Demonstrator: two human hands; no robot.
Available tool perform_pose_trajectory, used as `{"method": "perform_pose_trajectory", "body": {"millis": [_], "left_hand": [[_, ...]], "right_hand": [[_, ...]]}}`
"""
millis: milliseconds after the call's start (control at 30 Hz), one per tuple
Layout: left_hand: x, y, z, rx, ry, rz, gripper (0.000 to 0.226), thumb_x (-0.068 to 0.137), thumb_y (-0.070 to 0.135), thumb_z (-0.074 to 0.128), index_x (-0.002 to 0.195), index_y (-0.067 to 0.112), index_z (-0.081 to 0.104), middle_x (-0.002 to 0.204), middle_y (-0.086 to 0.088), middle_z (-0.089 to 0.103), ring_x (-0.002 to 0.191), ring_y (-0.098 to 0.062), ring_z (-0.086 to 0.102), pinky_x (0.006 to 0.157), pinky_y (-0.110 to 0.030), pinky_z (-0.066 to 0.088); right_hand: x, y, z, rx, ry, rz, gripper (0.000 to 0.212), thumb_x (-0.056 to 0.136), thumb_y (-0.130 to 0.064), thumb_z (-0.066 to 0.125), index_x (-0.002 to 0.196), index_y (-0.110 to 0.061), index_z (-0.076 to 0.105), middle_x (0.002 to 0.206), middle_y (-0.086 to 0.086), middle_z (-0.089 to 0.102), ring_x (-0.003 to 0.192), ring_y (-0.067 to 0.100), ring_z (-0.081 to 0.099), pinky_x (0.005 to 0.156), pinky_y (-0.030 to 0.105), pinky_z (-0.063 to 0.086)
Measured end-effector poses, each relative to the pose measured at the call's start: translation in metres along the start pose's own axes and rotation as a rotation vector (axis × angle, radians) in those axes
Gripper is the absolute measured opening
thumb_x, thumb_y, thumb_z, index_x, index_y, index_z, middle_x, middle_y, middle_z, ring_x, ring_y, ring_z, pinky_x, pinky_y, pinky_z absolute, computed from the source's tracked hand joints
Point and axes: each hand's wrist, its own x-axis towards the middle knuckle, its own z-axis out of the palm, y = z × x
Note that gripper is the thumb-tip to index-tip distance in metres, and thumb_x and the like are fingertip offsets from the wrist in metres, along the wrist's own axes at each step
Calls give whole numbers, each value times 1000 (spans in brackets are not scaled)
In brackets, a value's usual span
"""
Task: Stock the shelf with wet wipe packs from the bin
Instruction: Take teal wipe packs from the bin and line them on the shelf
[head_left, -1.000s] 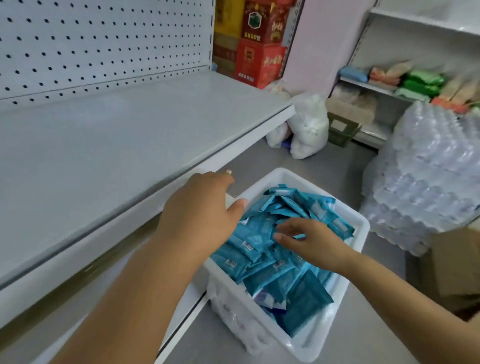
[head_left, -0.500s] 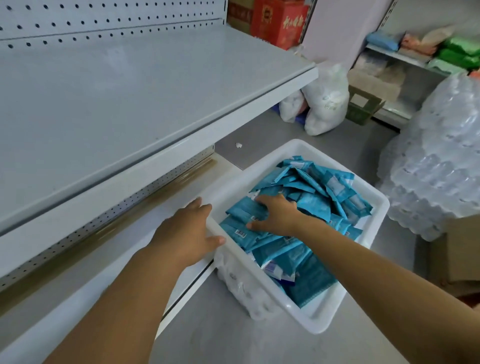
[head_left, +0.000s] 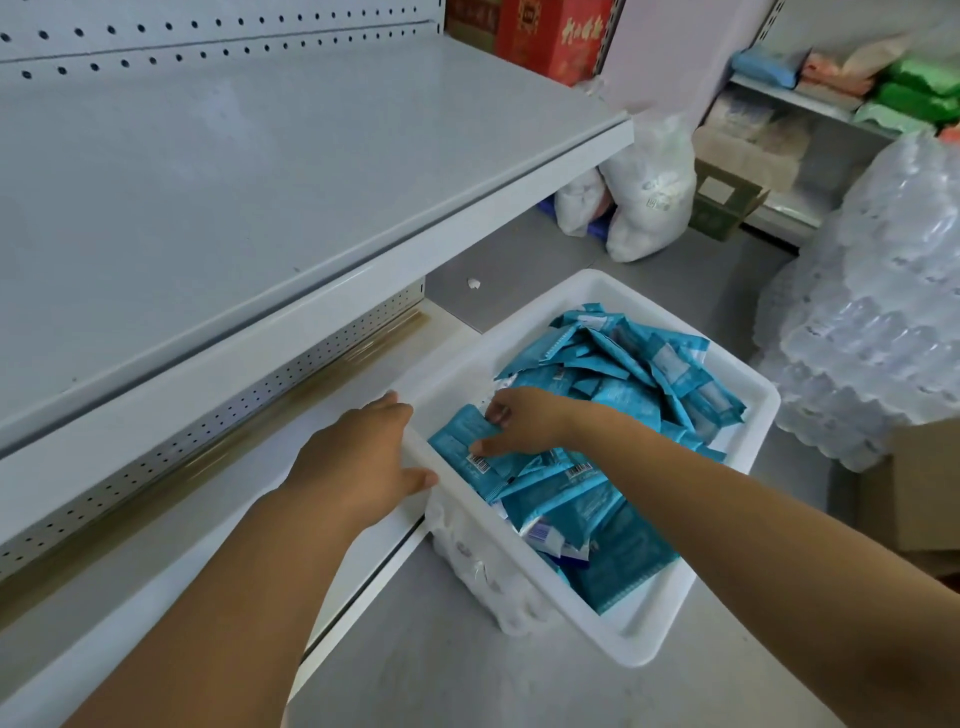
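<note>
Mid-frame, left hand (head_left: 358, 457) grips white plastic bin (head_left: 641, 647); right hand (head_left: 524, 421) pinches a slick teal wet-wipe pack (head_left: 460, 434) that could slip.

The rim of the white bin (head_left: 644, 649) was gripped by the left hand (head_left: 358, 457); a blue wet wipe pack (head_left: 458, 435) inside was pinched by the right hand (head_left: 524, 421).
</note>
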Motion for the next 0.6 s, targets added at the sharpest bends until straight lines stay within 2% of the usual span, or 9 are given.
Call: {"method": "perform_pose_trajectory", "body": {"millis": [133,233,333,500,600], "left_hand": [[0,-2,0,-1,-16,7,75,90,50,67,153,27,34,167,9,13,147,-17,32,113,-41,39],[1,-2,-1,-12,-16,7,73,90,48,68,152,28,36,167,8,13,147,-17,32,114,-41,38],[2,-1,-1,-17,-15,-1,72,89,48,68,152,28,38,166,7,15,147,-18,33,114,-41,38],[2,0,-1,-35,-23,-4,73,88,47,70,151,26,39,166,5,17,147,-20,32,115,-41,37],[-1,0,-2,-56,-40,8,76,87,43,72,152,25,38,166,5,15,148,-20,31,116,-40,36]], "right_hand": [[7,-3,-4,-117,-82,74,92,75,-72,72,139,-9,53,142,6,55,127,28,53,108,42,43],[9,-3,-4,-144,-138,117,96,67,-81,69,131,-10,58,133,5,60,119,28,58,106,45,46],[5,0,-1,-37,-158,109,83,68,-75,74,122,-13,63,119,2,68,106,24,66,100,43,53],[-3,4,0,73,-97,58,59,68,-60,84,104,-16,67,103,0,71,98,21,67,95,40,55],[-13,10,-6,174,-59,52,57,68,-56,87,105,-17,65,104,1,71,97,21,68,95,42,56]]}}
